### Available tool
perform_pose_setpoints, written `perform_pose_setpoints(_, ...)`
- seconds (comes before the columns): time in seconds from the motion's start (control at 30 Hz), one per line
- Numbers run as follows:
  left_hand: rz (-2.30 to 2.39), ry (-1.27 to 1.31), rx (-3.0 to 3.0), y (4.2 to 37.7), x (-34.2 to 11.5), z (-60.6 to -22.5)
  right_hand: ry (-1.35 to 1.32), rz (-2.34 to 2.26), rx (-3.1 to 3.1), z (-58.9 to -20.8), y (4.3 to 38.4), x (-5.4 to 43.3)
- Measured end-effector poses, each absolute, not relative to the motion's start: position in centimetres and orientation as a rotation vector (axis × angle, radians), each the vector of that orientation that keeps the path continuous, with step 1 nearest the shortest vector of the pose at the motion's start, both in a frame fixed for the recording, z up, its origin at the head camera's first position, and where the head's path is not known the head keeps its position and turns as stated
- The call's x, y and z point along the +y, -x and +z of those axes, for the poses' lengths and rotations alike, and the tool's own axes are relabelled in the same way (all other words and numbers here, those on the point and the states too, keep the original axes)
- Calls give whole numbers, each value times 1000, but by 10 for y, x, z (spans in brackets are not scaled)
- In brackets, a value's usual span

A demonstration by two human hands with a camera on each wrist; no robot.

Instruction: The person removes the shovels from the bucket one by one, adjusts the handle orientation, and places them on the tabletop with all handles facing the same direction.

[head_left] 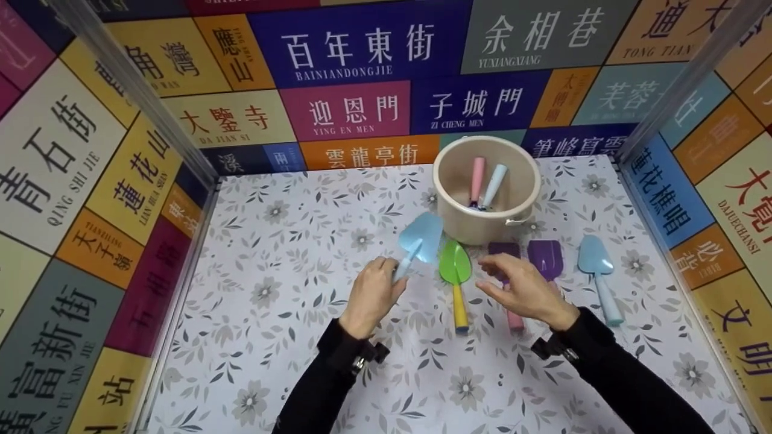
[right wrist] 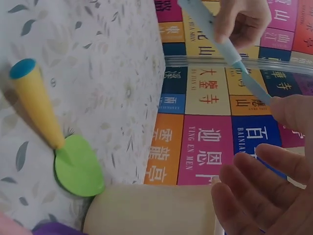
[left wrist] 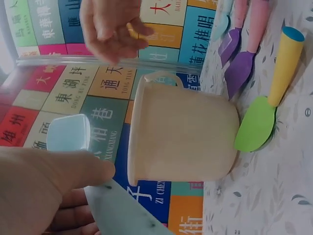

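My left hand (head_left: 371, 296) grips the light blue handle of a small garden trowel (head_left: 425, 235), its blade pointing up and away, left of the bucket. In the right wrist view this trowel (right wrist: 212, 32) is raised above the table. My right hand (head_left: 526, 289), fingers spread and loosely bent, hovers over a purple-bladed tool with a pink handle (head_left: 514, 320) and holds nothing. Between the hands lies a green trowel with a yellow handle (head_left: 461, 304). A purple square-bladed shovel (head_left: 546, 258) lies just beyond the right hand, its handle mostly hidden.
A beige bucket (head_left: 473, 226) stands at the back, with a pink handle (head_left: 477, 178) and a light blue handle (head_left: 496, 181) sticking up inside. Another light blue trowel (head_left: 597, 259) lies at the right. Walls with printed signs (head_left: 356, 54) enclose the flower-patterned table (head_left: 259, 337).
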State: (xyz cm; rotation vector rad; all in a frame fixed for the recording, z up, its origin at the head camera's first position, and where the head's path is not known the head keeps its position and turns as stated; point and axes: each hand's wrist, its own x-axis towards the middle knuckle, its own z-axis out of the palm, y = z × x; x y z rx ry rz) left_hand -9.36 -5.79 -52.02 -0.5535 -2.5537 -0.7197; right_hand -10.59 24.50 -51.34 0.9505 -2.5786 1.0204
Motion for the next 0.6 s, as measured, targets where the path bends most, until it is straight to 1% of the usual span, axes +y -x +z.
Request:
perform_pose_setpoints(0.13,-880,507,-2536,100,-58,-529,-967,757,-2586,-528,93,252)
perform_pose_setpoints(0.27,-998,444,-2523,106,-55,-540,-919,568,-2632,-538,82,259)
perform_pose_setpoints(0.4,-1088,327,-2580,112,-51,-554,-850,485,-2667,-548,74,267)
perform_pose_setpoints(0.6,-1236,143,-2697,117,-48,-578,-805,481,-2660,-560,68,276)
